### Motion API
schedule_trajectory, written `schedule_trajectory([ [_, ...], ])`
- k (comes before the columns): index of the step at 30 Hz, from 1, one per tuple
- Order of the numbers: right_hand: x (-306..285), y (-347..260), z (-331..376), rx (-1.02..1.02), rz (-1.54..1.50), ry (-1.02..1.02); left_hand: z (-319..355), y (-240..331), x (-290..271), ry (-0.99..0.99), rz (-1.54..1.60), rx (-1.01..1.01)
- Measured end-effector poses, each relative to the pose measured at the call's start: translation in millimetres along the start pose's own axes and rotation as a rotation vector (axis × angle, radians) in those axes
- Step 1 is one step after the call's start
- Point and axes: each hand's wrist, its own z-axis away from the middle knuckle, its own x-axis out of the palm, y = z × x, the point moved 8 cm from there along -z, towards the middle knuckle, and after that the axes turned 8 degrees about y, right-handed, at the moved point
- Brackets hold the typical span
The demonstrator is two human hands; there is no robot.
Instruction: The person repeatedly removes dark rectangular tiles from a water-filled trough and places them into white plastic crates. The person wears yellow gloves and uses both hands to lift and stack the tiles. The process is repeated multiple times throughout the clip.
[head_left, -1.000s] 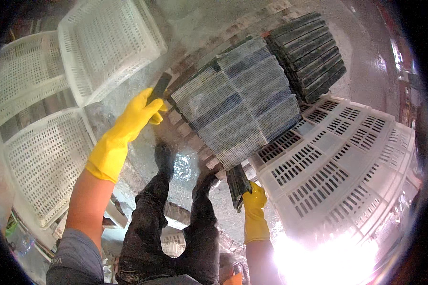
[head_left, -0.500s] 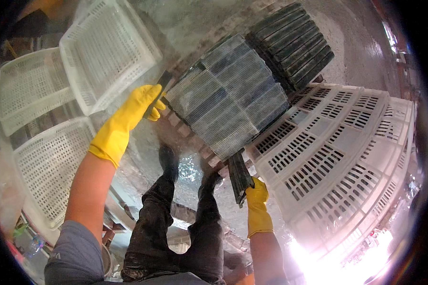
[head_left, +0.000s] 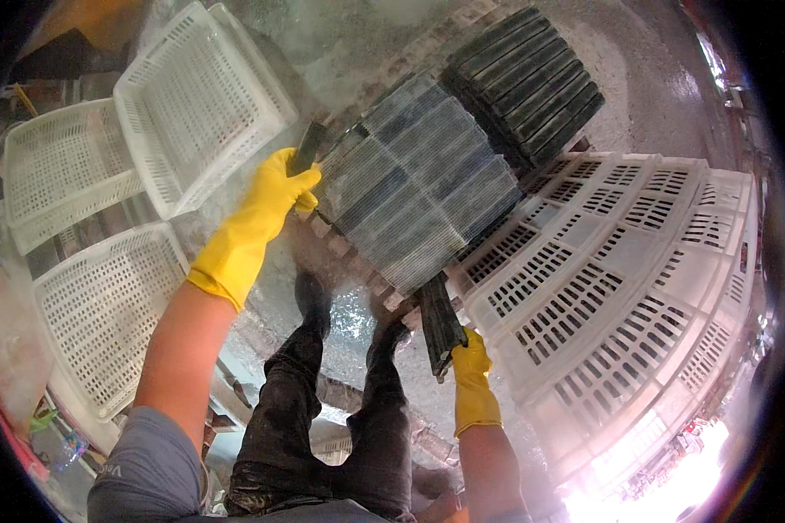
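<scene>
My left hand [head_left: 283,187], in a yellow rubber glove, is closed around a short dark flat strip [head_left: 308,146] that sticks up above its fingers. The strip is beside the left corner of a grey block stack with a fine mesh-like top [head_left: 410,187]. My right hand [head_left: 473,362], gloved in yellow too, grips the near end of dark, long ridged bars [head_left: 440,322]. Their far end reaches the stack's near corner. Just how many bars it holds, I cannot tell. Behind the mesh-topped stack lies a pile of black ridged bars [head_left: 528,83].
White perforated baskets [head_left: 105,305] stand at the left, one tilted basket [head_left: 196,105] leaning highest. At the right rises a tall stack of white slotted crates [head_left: 602,288], close to my right hand. My legs [head_left: 279,410] stand on a wet floor [head_left: 351,309].
My left hand has moved up and right with the dark strip, closer to the mesh-topped stack. The strip now stands more upright. My right hand and its bars have hardly moved.
</scene>
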Motion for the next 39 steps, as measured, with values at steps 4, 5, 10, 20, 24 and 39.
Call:
schedule_trajectory([
  [4, -1.4, 5.3, 3.2, 0.018, 0.031, 0.009, 8.9, 7.6, 15.0, 0.044, 0.061, 0.009],
  [5, -2.7, 3.4, 5.1, 0.021, 0.026, 0.004, 13.0, 7.0, 19.7, 0.033, 0.02, 0.026],
  [10, -11.3, -14.3, 13.2, 0.029, 0.041, -0.025, 32.4, -7.8, 31.8, -0.057, -0.078, 0.035],
  [20, 20.6, 36.7, -13.3, 0.048, -0.162, -0.098, 15.1, 58.7, -9.6, 0.046, -0.387, 0.296],
  [24, 30.2, 89.2, -34.3, -0.078, -0.056, 0.019, -41.5, 30.6, -23.1, 0.196, -0.611, 0.357],
  [39, 65.8, 134.0, -68.1, -0.037, -0.312, -0.046, -45.4, -37.4, -22.7, -0.042, -0.062, 0.182],
])
